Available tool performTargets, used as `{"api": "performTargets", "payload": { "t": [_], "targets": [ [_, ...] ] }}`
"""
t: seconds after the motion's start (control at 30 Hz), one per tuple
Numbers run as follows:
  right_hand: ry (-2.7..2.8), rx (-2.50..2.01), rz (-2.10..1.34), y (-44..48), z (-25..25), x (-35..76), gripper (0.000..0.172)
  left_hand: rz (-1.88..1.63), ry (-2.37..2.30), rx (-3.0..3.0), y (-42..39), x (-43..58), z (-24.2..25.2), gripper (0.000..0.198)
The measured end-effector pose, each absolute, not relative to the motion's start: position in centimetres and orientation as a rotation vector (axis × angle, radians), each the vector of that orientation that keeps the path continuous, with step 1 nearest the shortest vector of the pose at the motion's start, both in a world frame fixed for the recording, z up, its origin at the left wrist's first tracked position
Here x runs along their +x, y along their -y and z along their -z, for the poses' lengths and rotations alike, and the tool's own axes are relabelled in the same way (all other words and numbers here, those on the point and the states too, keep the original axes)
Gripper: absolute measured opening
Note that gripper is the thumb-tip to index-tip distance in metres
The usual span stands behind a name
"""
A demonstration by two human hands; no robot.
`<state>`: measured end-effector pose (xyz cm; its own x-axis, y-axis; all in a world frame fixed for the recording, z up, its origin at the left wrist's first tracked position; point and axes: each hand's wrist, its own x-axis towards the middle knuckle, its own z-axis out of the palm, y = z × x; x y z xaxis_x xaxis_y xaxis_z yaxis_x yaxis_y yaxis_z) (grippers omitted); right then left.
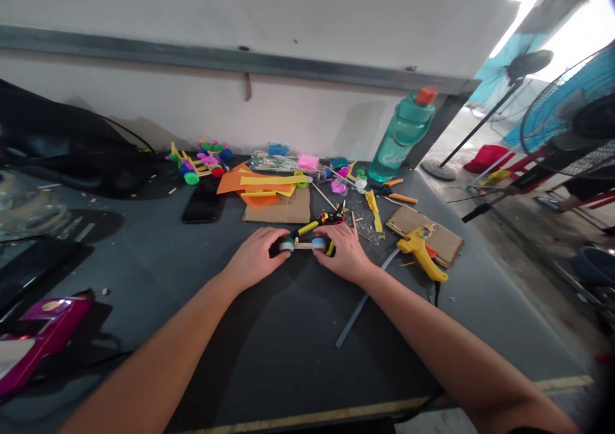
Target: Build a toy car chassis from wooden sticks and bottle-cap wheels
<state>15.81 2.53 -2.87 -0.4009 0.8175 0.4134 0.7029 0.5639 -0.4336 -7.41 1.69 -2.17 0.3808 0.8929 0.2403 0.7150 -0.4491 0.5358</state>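
Note:
My left hand [254,258] and my right hand [342,252] grip opposite ends of a small craft-stick model car [302,244] on the dark grey tabletop [269,357]. The model has pale stick parts, yellow-and-black sticks and round blue-white wheels, probably bottle caps. My fingers hide part of its frame. Just right of my right hand lie wood shavings and thin sticks. A yellow hot glue gun [420,255] rests on a cardboard piece [425,232] further right.
Behind my hands lie cardboard [283,207], orange and yellow paper [259,184], colourful stick models [196,163], orange-handled pliers [398,194] and a teal bottle [401,136]. A black phone [202,200] lies left, a grey strip [365,299] front right. Standing fans [571,117] are beyond the table's right edge.

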Motion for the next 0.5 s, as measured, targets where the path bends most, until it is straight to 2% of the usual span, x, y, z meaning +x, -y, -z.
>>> {"api": "performTargets", "payload": {
  "t": [0.5],
  "targets": [
    [2.248, -1.237, -0.278, -2.27, 2.61, 15.89, 0.040, -0.646, -1.427, 2.279, -1.90, -8.29, 1.80, 0.030]
  ]
}}
